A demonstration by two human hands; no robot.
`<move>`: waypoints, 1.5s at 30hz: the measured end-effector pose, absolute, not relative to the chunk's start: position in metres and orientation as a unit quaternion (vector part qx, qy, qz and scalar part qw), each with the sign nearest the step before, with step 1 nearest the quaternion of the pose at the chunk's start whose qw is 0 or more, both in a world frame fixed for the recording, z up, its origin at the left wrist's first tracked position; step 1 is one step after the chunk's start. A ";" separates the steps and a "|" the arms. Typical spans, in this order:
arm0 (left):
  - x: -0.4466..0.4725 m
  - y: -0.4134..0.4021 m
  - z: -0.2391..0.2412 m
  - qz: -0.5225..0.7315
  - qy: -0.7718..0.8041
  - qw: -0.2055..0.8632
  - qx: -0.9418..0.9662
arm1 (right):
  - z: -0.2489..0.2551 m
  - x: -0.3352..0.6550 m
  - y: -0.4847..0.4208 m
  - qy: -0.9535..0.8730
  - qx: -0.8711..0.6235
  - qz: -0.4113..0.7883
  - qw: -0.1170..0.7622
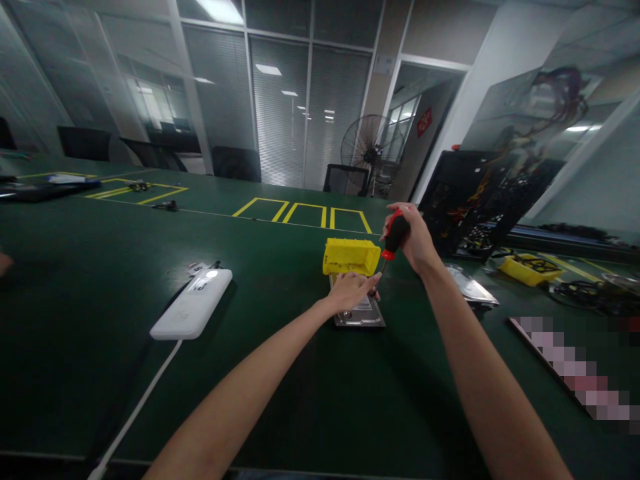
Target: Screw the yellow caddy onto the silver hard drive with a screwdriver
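Observation:
A silver hard drive (pixel 361 319) lies flat on the green table in front of me. My left hand (pixel 350 291) rests across its top, the fingers closed around it near the screwdriver's shaft. In my right hand (pixel 414 237) is a red and black screwdriver (pixel 397 233), held tilted with its shaft pointing down at the right side of the drive. My left fingers hide the tip, so I cannot tell what it touches. Just behind the drive stands a small yellow bin (pixel 350 257).
A white power bank (pixel 193 307) with a cable lies on the left. Right of my right arm are another hard drive (pixel 470 287), a second yellow bin (pixel 530 269) and a blurred-out flat object (pixel 570 367). An open computer case (pixel 465 200) stands behind. Yellow tape (pixel 305 205) marks the table.

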State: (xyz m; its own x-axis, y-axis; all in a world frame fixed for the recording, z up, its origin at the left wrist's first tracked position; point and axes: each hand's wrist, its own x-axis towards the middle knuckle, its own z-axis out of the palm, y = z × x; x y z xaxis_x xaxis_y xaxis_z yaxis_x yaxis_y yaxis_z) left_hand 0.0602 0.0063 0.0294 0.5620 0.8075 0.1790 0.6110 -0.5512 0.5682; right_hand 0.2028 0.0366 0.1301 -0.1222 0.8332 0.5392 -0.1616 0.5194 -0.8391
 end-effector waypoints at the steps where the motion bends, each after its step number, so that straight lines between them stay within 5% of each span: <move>1: 0.061 0.007 0.029 0.218 0.415 0.229 0.853 | 0.130 0.203 0.038 -0.626 -0.269 0.413 0.604; 27: 0.059 0.009 0.026 0.200 0.415 0.194 0.866 | 0.133 0.205 0.031 -0.660 -0.295 0.408 0.557; 45: 0.061 0.013 0.023 0.182 0.408 0.149 0.882 | 0.130 0.199 0.031 -0.625 -0.294 0.387 0.611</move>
